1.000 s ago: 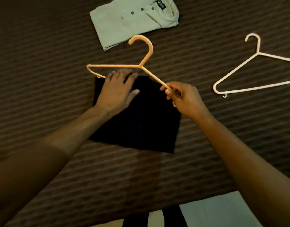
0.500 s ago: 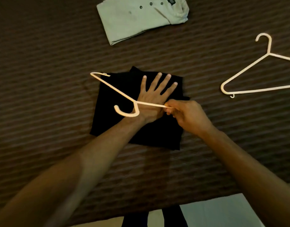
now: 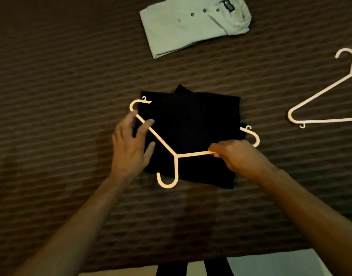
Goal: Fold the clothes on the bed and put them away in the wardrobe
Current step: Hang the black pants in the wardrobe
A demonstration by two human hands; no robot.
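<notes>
I'm seeing the orange hanger [image 3: 172,151] now lying across the folded black garment [image 3: 193,124], hook toward me; right hand [image 3: 237,156] is pinching its arm, left hand [image 3: 129,145], fingers spread, has shifted onto the other.

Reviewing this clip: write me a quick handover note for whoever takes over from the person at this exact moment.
Left hand: open, fingers spread at the left arm of the peach hanger, holding nothing.
Right hand: shut on the hanger's right arm.
The hanger lies over the folded black garment on the brown striped bedspread, hook toward the person; its bottom bar seems to run under the cloth.
Done: black garment folded; light green polo shirt folded farther up the bed.
A spare white hanger lies to the right.
Left: finish hanging the black garment, then carry both pieces to the wardrobe, which is out of view.
</notes>
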